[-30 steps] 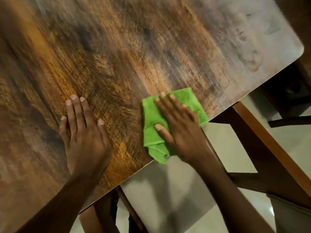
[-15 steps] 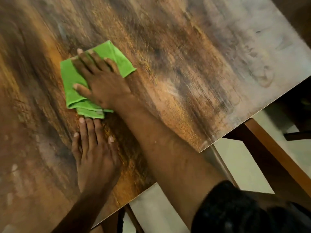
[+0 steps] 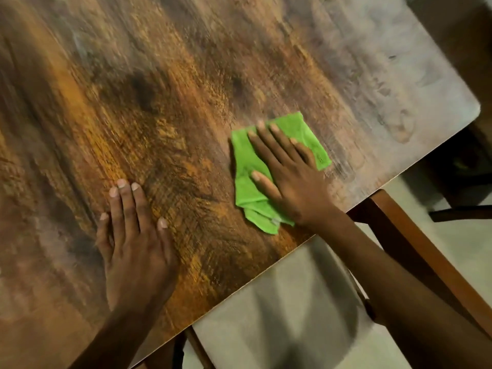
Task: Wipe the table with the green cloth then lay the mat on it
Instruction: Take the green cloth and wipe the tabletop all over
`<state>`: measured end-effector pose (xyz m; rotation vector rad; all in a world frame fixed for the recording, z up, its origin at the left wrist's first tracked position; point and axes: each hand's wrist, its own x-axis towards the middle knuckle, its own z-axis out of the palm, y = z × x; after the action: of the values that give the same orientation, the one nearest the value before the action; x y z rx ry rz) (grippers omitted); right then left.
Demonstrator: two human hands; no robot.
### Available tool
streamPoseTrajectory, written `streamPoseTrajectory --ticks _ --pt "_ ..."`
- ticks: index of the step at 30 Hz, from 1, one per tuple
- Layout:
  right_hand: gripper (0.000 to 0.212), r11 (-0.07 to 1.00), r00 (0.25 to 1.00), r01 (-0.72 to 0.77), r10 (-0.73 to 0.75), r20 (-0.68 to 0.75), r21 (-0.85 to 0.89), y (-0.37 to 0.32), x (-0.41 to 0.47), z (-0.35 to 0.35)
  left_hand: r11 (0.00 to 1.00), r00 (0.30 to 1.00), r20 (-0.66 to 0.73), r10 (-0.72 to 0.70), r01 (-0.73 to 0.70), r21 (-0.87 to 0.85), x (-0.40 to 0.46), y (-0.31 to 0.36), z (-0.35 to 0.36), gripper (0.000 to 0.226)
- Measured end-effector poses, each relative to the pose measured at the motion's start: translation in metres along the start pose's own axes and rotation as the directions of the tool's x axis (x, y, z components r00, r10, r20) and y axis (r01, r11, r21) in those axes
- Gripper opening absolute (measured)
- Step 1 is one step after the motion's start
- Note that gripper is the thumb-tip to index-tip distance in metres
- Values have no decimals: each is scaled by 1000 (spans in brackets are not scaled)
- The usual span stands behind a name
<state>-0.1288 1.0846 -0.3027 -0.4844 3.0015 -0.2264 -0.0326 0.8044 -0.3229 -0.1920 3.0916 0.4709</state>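
Fingers (image 3: 269, 145) of the right hand (image 3: 290, 177) are lying straight and a little spread on top of the green cloth (image 3: 300, 129), pressing it flat onto the table (image 3: 186, 89). They are not pinching it; the thumb is sticking out to the left over the cloth. I think the hand is lying flat like this so the whole cloth is rubbing the wood and not bunching up. The cloth is folded into a small pad, which is probably making it thicker and easier to push. It is sitting on the right side of the table, close to the near edge, and one folded corner is poking out under the wrist. The left hand (image 3: 133, 243) is resting flat on the bare wood, to the left and nearer, with its fingers straight and close together. It is holding nothing. I think it is leaning there to keep the person steady. The mat is not showing anywhere, so the wiping part looks like the step going on. A tiny tag is showing at the cloth's near corner, but it is too blurry to read. No other writing is showing.
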Motion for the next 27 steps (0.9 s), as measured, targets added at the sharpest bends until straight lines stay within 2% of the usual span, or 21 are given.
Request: streamPoseTrajectory --ticks 3,7,12,17,22,27 --pt "69 999 999 -31 32 19 -13 11 -53 4 1000 1000 -9 16 -16 12 0 -2 2 68" --pt "70 999 999 -28 29 14 -34 10 -54 5 1000 1000 -17 18 -18 14 0 -4 4 68" --pt "71 1000 1000 -3 3 -14 -10 10 11 1 999 999 -29 31 -30 19 2 -7 8 68" --pt "72 998 998 -61 62 -4 18 -14 89 -9 999 997 -60 45 -45 5 5 -17 18 68" --pt "72 997 996 -79 80 -42 18 -4 39 -2 999 994 -99 42 -43 -5 7 -25 25 67" --pt "72 984 983 -178 178 -38 -1 16 -43 4 998 997 -54 55 -55 -2 4 -25 24 68"
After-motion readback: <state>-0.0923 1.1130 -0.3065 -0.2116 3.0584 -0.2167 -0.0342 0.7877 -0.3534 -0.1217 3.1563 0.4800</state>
